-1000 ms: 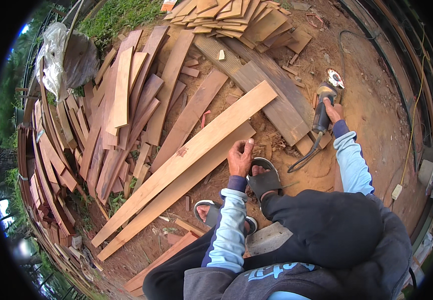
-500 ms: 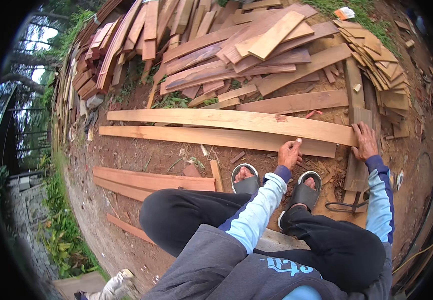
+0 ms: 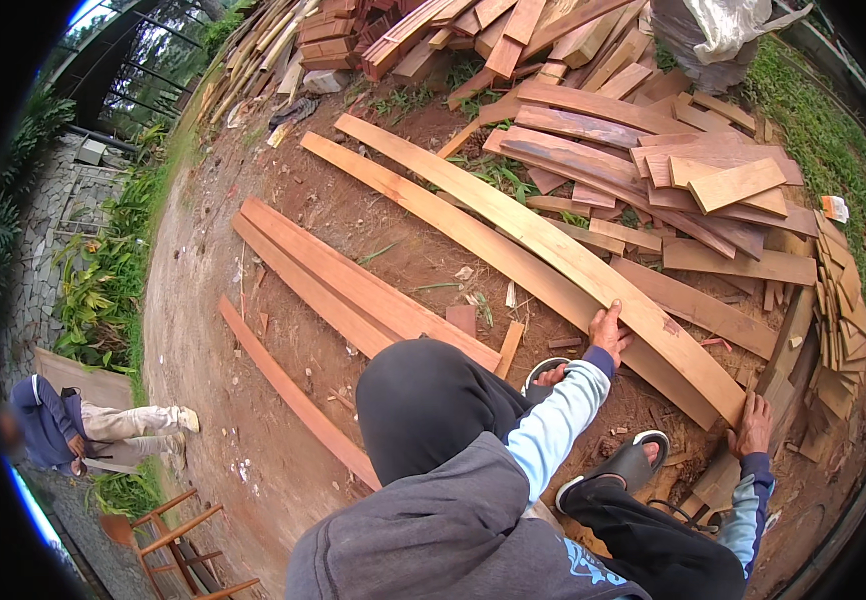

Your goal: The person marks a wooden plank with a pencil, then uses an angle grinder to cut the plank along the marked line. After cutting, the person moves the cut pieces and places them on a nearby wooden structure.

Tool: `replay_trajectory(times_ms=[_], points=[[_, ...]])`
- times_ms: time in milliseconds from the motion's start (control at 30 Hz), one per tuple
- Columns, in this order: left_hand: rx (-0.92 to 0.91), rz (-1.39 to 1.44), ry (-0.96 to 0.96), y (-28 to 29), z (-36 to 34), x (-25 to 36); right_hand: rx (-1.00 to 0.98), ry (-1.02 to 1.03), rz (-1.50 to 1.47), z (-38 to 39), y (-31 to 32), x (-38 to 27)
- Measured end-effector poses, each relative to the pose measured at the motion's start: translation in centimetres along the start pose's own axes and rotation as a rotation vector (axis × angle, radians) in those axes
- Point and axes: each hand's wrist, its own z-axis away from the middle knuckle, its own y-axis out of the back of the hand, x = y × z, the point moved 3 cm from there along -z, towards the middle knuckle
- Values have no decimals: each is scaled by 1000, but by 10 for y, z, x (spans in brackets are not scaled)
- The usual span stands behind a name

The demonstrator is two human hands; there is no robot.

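I squat on bare red earth in dark trousers and sandals (image 3: 625, 462). A long pale plank (image 3: 513, 215) lies slanting from the far middle to the near right, on top of a second long plank (image 3: 433, 215). My left hand (image 3: 608, 332) grips the near edge of the top plank, thumb under and fingers on top. My right hand (image 3: 753, 425) rests on the same plank's near end, fingers spread over the wood.
A loose pile of short reddish boards (image 3: 693, 180) lies at the far right, with a white bag (image 3: 728, 25) behind. More long planks (image 3: 353, 290) lie on the ground to the left. Another person (image 3: 63, 430) sits at far left near a wooden chair (image 3: 178, 535). A black cable (image 3: 678, 512) lies beside my right knee.
The view has swung round to the left. A second ago my right hand was out at a power tool on the boards; it has come over to the plank's near end. My left hand stays on the plank.
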Motion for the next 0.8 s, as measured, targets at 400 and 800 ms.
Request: replay_trajectory(times_ms=[400, 800], points=[[4, 264, -171, 9, 3, 24, 426, 68, -100, 20, -25, -3], [260, 330, -435, 59, -19, 89, 363, 143, -141, -9, -23, -95]])
